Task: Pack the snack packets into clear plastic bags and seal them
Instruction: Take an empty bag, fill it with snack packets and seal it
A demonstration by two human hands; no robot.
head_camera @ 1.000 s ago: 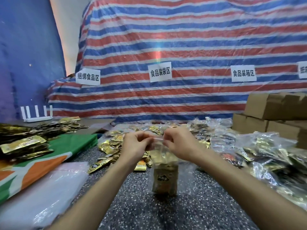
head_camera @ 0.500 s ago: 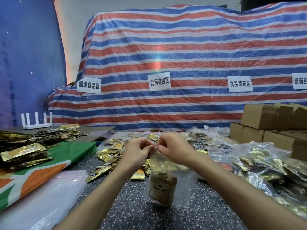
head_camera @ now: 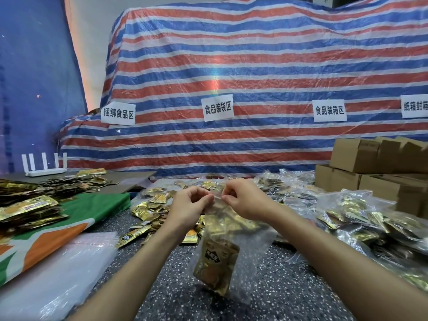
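Our left hand [head_camera: 190, 207] and right hand [head_camera: 245, 200] hold the bag [head_camera: 251, 251] by its top edge, above the worktop [head_camera: 162, 288]. The fingers [head_camera: 207, 199] of both hands are curled and pinch this edge, and the two hands are close to each other. The bag hangs down tilted, its lower end near the worktop; we cannot tell if it touches. Inside it are gold packets [head_camera: 216, 267]. Behind the hands, loose packets [head_camera: 150, 209] lie in a pile. At right are filled bags [head_camera: 361, 216] and boxes [head_camera: 356, 156], at left a stack of empty bags [head_camera: 58, 274].
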